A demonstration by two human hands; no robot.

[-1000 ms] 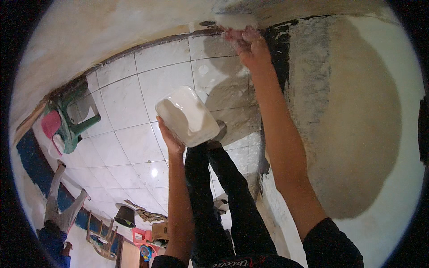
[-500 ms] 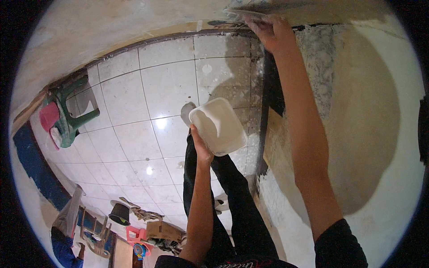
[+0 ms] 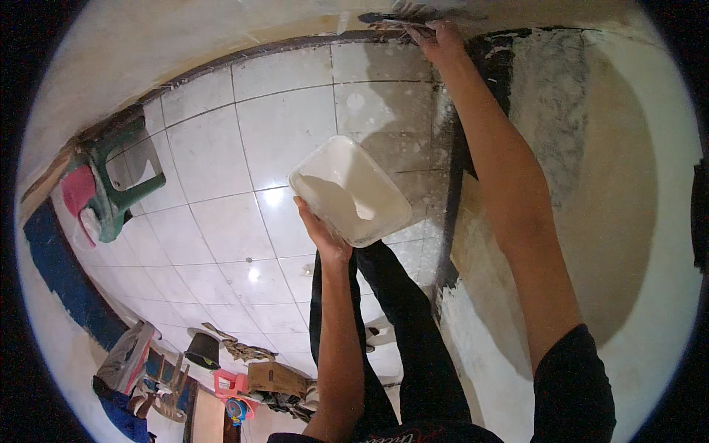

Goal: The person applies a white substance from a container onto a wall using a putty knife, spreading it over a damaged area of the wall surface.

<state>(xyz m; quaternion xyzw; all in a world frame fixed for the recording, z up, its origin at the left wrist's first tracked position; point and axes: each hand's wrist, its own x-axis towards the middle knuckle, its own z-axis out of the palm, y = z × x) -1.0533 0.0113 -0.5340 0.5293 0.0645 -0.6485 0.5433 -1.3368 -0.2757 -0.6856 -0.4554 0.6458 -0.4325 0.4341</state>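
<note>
My left hand [image 3: 323, 235] grips the near left side of a white rectangular plastic tub [image 3: 391, 193], held tilted above the floor in front of my legs. White paste [image 3: 321, 193] lies inside it and coats its walls. Up at the far wall, my right hand [image 3: 445, 46] is closed around a thin, flat putty spreader [image 3: 413, 26]. Its blade lies along the wall just above the dark floor edge, beside dark patches and smears. Fingers partly hide the spreader, so its full shape does not show.
Pale tiles [image 3: 284, 140] with white splashes cover the floor. A patchy wall [image 3: 546, 118] rises close on my right. To the left stands a green plastic stool [image 3: 111, 188] with a pink item [image 3: 78, 188]. Behind are a dark bucket [image 3: 202, 350], a cardboard box [image 3: 277, 379] and another person [image 3: 122, 410].
My right hand has shifted slightly upward in the picture with the spreader along the wall. The tub has moved a little left and turned, showing more of its inside.
</note>
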